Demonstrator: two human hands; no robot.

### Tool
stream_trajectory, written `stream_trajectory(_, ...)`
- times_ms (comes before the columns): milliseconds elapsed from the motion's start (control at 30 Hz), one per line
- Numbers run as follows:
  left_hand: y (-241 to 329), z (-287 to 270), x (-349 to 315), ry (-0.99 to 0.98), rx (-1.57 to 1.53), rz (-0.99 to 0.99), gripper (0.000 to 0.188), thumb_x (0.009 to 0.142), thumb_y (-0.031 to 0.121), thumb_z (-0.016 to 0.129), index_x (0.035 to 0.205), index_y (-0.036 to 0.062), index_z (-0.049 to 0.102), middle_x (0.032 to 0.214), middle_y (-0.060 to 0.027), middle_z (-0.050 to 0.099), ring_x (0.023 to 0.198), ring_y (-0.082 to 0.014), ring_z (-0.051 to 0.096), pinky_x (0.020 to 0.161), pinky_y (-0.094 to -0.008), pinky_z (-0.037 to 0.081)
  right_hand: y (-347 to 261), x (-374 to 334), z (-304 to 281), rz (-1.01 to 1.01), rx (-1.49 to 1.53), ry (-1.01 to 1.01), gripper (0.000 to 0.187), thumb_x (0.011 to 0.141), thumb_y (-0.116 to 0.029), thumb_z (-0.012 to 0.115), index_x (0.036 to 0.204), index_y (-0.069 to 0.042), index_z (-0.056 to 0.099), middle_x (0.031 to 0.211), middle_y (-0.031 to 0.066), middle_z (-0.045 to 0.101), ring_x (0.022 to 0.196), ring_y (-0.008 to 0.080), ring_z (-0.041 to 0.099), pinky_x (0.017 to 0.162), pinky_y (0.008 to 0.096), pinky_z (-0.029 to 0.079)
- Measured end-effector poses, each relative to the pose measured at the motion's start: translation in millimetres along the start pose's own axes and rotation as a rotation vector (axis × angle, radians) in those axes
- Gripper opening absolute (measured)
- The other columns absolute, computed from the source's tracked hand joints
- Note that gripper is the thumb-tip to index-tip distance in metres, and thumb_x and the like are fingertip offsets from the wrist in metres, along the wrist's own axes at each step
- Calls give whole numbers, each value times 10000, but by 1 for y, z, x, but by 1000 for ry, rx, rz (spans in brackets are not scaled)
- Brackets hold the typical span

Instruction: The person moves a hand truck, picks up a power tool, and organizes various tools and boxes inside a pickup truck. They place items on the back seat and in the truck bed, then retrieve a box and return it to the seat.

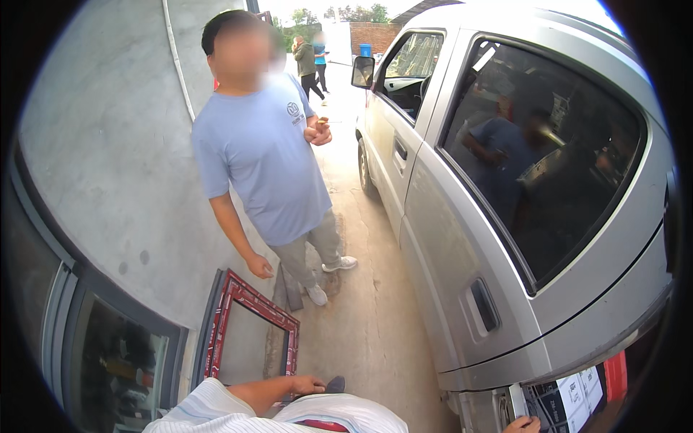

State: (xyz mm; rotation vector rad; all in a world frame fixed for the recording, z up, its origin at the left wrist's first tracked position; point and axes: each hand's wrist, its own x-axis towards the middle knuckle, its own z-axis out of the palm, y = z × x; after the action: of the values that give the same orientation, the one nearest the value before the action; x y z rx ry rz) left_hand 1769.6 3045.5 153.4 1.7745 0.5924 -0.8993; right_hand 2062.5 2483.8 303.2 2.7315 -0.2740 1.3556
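Note:
My left hand (pixel 309 385) hangs at the lower middle, in front of my striped shirt, with the fingers loosely bent. Its palm side is hidden, and nothing shows in it. At the lower right, my right hand (pixel 522 425) comes only partly into view. Its fingers rest against the near edge of a black and white printed cardboard box (pixel 569 400), which sits at the rear of the silver van (pixel 462 238). A red thing (pixel 616 377) is beside the box.
A person in a blue T-shirt (pixel 260 159) stands ahead, holding something small. A window frame (pixel 289 317) with red film leans by the grey wall (pixel 101 130). Two more people (pixel 306 61) are farther off. Concrete ground (pixel 368 310) runs between wall and van.

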Motion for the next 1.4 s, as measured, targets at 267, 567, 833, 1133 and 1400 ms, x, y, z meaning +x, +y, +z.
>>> stream_trajectory(267, 11, 0, 12, 124, 23, -46, 466, 1037, 384, 652, 1357, 51, 716, 1298, -177, 747, 1196, -300, 692, 1080, -418, 514, -2, 3, -5, 40, 35, -66, 215, 961, -239, 594, 896, -108, 752, 902, 86, 749, 795, 305, 712, 704, 439, 570)
stream_trajectory(567, 8, 5, 29, 192, 118, -50, 449, 978, 374, 661, 1291, 67, 760, 1240, -188, 770, 1158, -315, 728, 1057, -402, 535, 8, -14, 21, 149, 160, -119, 90, 945, -97, 577, 942, -47, 652, 892, 158, 652, 839, 387, 643, 745, 487, 518)
stream_trajectory(833, 17, 3, 28, 216, 145, -91, 432, 959, 403, 654, 1231, 97, 792, 1193, -180, 785, 1108, -309, 744, 1027, -403, 551, -1, -4, 5, 79, 25, -26, 153, 935, -181, 606, 910, -88, 724, 898, 108, 720, 809, 335, 688, 714, 459, 551)
stream_trajectory(1133, 9, 10, 34, 242, 99, -90, 430, 954, 397, 655, 1226, 93, 792, 1163, -186, 788, 1065, -313, 752, 991, -420, 560, 6, -7, 14, 27, -33, 23, 181, 932, -246, 623, 895, -124, 751, 884, 76, 735, 777, 313, 702, 676, 453, 560)
stream_trajectory(1400, -8, 9, 30, 327, 29, -99, 432, 954, 391, 659, 1211, 71, 793, 1147, -195, 789, 1064, -320, 750, 994, -420, 556, -10, -8, -4, 60, 5, -134, 224, 969, -290, 611, 946, -120, 754, 898, 96, 738, 794, 327, 708, 694, 455, 563)
